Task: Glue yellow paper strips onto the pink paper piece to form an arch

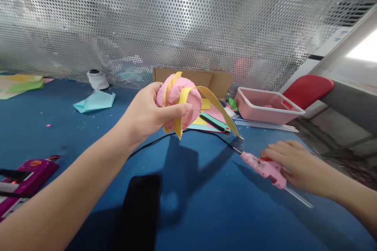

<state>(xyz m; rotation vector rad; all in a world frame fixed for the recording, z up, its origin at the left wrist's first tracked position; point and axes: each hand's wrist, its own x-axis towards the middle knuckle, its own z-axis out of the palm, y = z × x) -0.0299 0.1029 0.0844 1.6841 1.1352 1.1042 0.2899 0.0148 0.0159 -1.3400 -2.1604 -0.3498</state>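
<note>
My left hand (147, 113) is raised over the table, its fingers closed around a pink crumpled-paper ball (193, 104). Yellow paper strips (216, 104) run over the ball, and one long end hangs free to the right. The fingers behind the ball are hidden. At the right, my right hand (290, 162) is closed on a pink hot glue gun (263, 166) just above or on the table; I cannot tell if it touches. A clear glue stick (299, 197) protrudes from its rear, and its metal nozzle points up and left.
A black phone (141, 211) lies in front, with a purple power strip (32, 180) at left. Behind are folded blue paper (96, 101), a white-wrapped roll (98, 80), a green cutter (215, 122), cardboard (218, 80) and a pink basket (265, 115). A black cord (159, 139) crosses the blue table.
</note>
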